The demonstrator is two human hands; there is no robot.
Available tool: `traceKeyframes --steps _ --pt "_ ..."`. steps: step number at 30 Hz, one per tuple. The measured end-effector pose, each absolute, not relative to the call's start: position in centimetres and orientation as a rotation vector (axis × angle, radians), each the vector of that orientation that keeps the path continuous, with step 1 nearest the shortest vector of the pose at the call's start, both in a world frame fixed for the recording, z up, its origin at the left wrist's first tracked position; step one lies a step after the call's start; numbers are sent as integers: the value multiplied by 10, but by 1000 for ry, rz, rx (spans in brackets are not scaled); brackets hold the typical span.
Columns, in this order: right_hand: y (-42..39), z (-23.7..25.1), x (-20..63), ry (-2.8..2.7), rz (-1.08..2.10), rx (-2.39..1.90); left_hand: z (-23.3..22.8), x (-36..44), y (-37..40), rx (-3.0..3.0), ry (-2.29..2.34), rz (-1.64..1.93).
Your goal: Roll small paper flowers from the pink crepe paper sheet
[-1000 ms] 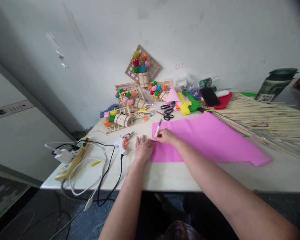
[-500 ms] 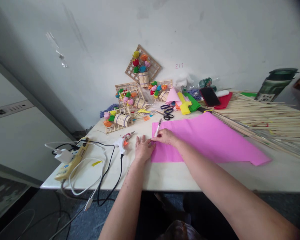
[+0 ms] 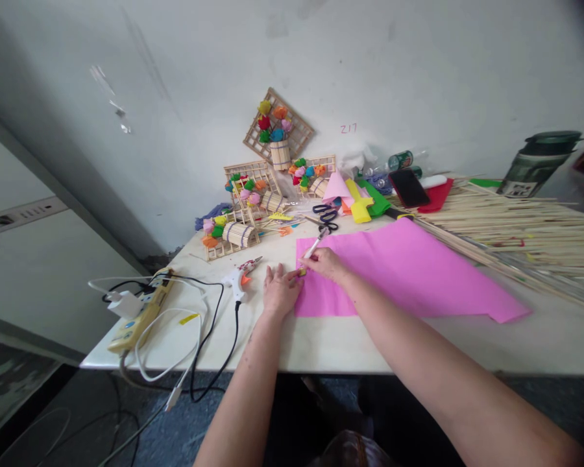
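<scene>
A pink sheet (image 3: 394, 272), paper or felt, lies spread over the table. My right hand (image 3: 327, 263) grips a white pen (image 3: 314, 245), its tip down near the sheet's left edge and its upper end slanting away to the right. Fingers apart, my left hand (image 3: 281, 292) rests flat across the same edge, partly on the tabletop. One of its fingertips touches a small yellow piece (image 3: 302, 272) on the pink surface, close to the pen tip.
Left of my hands lies a glue gun (image 3: 236, 282), with cables and a power strip (image 3: 141, 318) beyond. Black scissors (image 3: 327, 217), flower-decorated stick frames (image 3: 238, 233) and a phone (image 3: 409, 188) sit behind. Many thin sticks (image 3: 506, 227) cover the right side near a dark bottle (image 3: 538, 165).
The pen leans further to the right than before, and my right hand has shifted slightly. The yellow piece by my left fingertip now shows. My left hand stays nearly in place.
</scene>
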State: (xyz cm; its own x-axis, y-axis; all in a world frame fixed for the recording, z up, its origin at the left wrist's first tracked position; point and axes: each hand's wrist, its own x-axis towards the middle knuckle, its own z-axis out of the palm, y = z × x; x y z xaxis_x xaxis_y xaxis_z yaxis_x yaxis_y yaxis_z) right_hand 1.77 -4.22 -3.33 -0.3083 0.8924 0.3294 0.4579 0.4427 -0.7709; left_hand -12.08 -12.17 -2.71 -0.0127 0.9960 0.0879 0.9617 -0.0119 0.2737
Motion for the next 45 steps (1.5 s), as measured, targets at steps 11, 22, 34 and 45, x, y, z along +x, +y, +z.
traceKeyframes --steps 11,22,34,45 --pt "-31 -6 18 -1908 688 -1168 -21 -113 -126 2289 2241 492" --pt "-64 -15 61 -2029 487 -1308 -2 -100 -123 2373 2216 244" --pt "-63 -24 63 -1956 494 -1324 2 -93 -113 2549 2226 432" --pt "-64 -23 64 -1926 541 -1294 -15 -84 -115 2812 2018 427"
